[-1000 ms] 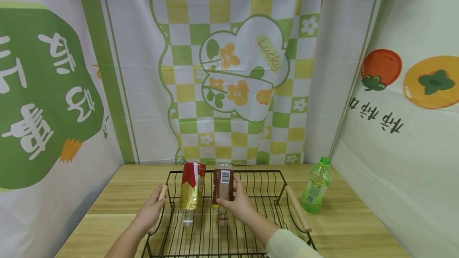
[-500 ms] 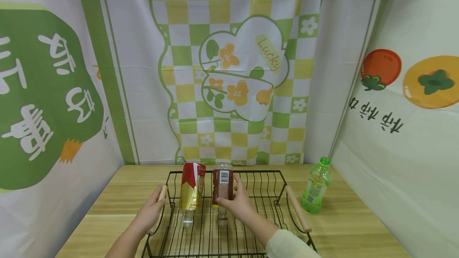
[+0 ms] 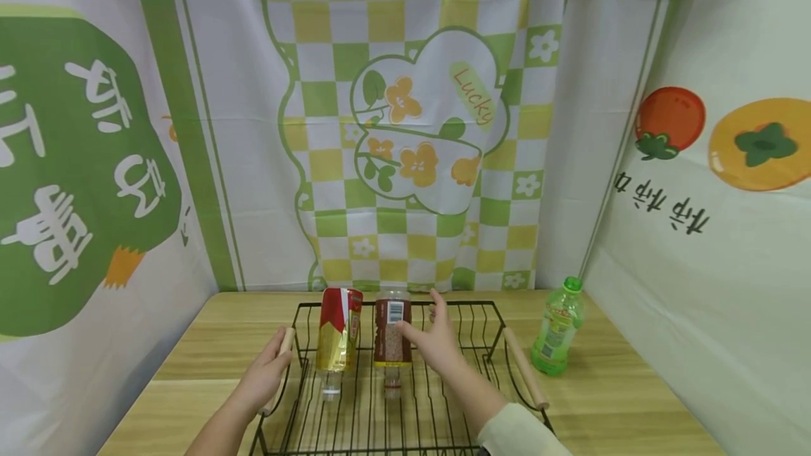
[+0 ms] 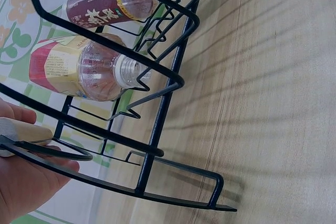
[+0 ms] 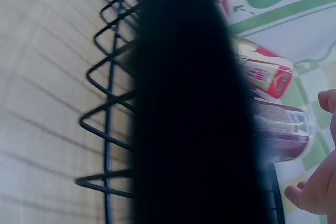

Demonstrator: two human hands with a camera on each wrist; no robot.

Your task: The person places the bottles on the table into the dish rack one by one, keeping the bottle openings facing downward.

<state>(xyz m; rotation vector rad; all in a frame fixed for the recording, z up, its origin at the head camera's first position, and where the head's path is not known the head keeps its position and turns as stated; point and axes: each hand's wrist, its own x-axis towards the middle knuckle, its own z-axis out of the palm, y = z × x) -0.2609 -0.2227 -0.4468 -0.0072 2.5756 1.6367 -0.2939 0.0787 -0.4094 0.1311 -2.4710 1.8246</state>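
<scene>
A black wire dish rack (image 3: 456, 302) with wooden handles stands on the table. My left hand (image 3: 262, 373) grips its left handle (image 4: 23, 129), fingers curled round the wood. Inside the rack, two bottles stand upside down, caps lowest. The left bottle (image 3: 338, 333) has a red and gold label. The other bottle (image 3: 391, 336), beside it, has a dark red label with a barcode. My right hand (image 3: 437, 343) is spread just right of this bottle, thumb tip right at the label's edge and index finger pointing up. In the right wrist view, its fingers (image 5: 310, 190) are away from the bottle.
A green bottle (image 3: 557, 333) with a green cap stands upright on the wooden table (image 3: 608, 400), right of the rack. The rack's right wooden handle (image 3: 526, 370) lies between them. Patterned curtains (image 3: 418, 245) hang behind and at both sides. A dark blurred strip blocks the middle of the right wrist view.
My right hand has let go of the dark red bottle, opened, and moved slightly up and right. The bottle stays upside down in the rack. My left hand has not moved from the handle.
</scene>
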